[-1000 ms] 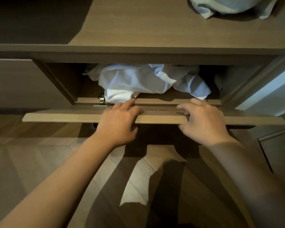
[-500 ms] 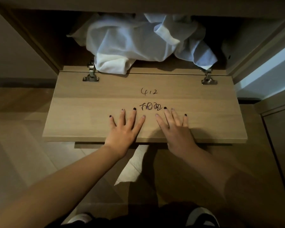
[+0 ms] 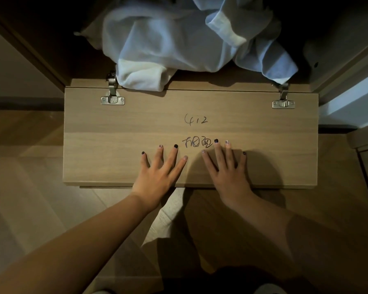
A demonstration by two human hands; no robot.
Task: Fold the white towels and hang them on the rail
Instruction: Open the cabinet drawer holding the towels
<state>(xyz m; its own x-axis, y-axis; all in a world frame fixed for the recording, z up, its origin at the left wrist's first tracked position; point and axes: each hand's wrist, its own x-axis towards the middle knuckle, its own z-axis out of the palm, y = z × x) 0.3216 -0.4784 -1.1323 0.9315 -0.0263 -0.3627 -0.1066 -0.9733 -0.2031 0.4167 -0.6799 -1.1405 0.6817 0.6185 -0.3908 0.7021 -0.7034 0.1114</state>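
White towels [image 3: 179,45] heaped in cabinet — left hand [image 3: 157,175] | right hand [image 3: 227,172] flat, grip released, on flap [image 3: 115,145]

- White towels [image 3: 179,39]: heap cut off by top edge; rear part lost in the dark cabinet interior [image 3: 306,28]. How many pieces make up the heap cannot be told.
- Left hinge [image 3: 112,96]: upper arm partly covered by towel fold.
- Door panel [image 3: 136,128]: near edge hidden under left hand [image 3: 157,172] and right hand [image 3: 227,172]; both thumbs out of sight.
- Handwriting [image 3: 197,143] below "412": illegible.
- Shoes [image 3: 270,289]: cut off by bottom edge.
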